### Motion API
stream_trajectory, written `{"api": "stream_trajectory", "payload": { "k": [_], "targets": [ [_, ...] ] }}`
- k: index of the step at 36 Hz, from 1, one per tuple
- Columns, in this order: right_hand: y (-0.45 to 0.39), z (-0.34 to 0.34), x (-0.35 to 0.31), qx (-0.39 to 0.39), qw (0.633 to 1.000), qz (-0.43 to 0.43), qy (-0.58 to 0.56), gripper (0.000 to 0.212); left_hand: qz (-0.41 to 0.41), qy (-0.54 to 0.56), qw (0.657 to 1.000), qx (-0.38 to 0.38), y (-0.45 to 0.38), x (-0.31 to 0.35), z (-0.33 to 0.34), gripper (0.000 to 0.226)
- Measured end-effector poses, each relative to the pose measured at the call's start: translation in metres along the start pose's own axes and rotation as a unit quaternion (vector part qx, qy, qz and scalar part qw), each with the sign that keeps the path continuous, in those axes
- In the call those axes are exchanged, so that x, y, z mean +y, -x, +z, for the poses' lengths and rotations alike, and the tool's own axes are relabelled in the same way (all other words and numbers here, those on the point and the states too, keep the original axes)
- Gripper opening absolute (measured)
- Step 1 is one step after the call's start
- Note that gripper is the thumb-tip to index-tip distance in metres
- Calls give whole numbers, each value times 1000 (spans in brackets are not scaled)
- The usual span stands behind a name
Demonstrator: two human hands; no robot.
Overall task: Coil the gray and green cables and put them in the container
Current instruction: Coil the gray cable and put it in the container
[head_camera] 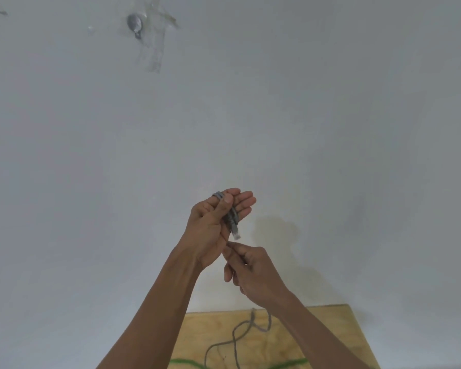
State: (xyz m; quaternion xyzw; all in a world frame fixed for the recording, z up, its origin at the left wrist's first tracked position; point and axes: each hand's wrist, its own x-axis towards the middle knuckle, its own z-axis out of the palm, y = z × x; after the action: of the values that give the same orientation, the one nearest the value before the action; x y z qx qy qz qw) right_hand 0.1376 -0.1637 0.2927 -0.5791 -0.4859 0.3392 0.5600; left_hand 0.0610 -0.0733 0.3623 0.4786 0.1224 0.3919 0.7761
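Soft, even, dim-grey light; faint shadow on wall (277, 230) right of hands; slight blur, wide-angle stretch.

Matt plywood table (338, 331), smooth matt gray cable (232, 339), matt white wall (304, 115).

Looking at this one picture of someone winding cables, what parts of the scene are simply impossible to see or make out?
- Container: nowhere in the head view.
- Green cable: only short stretches show; the bottom edge cuts off the rest.
- Gray cable: the left hand hides part of the coil, and the right hand covers where it runs down.
- Wooden table: arms and bottom edge hide most.
- Plug: too blurred for detail.
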Motion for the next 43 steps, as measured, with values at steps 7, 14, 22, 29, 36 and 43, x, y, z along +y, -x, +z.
{"api": "stream_trajectory", "payload": {
  "k": [7, 14, 22, 29, 36, 43],
  "targets": [
    [9, -17, -23, -12, 981, -49, 187, 16, 21, -317, 948, -21, 1, 4, -38, 21],
    [-22, -56, -75, -23, 953, -153, 262, 5, -49, -340, 935, -86, 25, -3, -49, 42],
    [-63, -64, -83, -53, 981, -161, 95, 11, -114, -113, 980, -116, 45, -14, -26, 60],
    [-46, -35, -31, -66, 996, -58, -32, 22, -48, -54, 986, -147, 42, 6, -15, 37],
    [-21, -16, -14, -43, 985, -70, 150, 43, -11, -79, 989, -126, 28, 16, -32, 25],
    [-17, -23, -24, -80, 954, -86, 277, 22, 44, -187, 981, -30, 19, 17, -44, 24]
  ]
}}
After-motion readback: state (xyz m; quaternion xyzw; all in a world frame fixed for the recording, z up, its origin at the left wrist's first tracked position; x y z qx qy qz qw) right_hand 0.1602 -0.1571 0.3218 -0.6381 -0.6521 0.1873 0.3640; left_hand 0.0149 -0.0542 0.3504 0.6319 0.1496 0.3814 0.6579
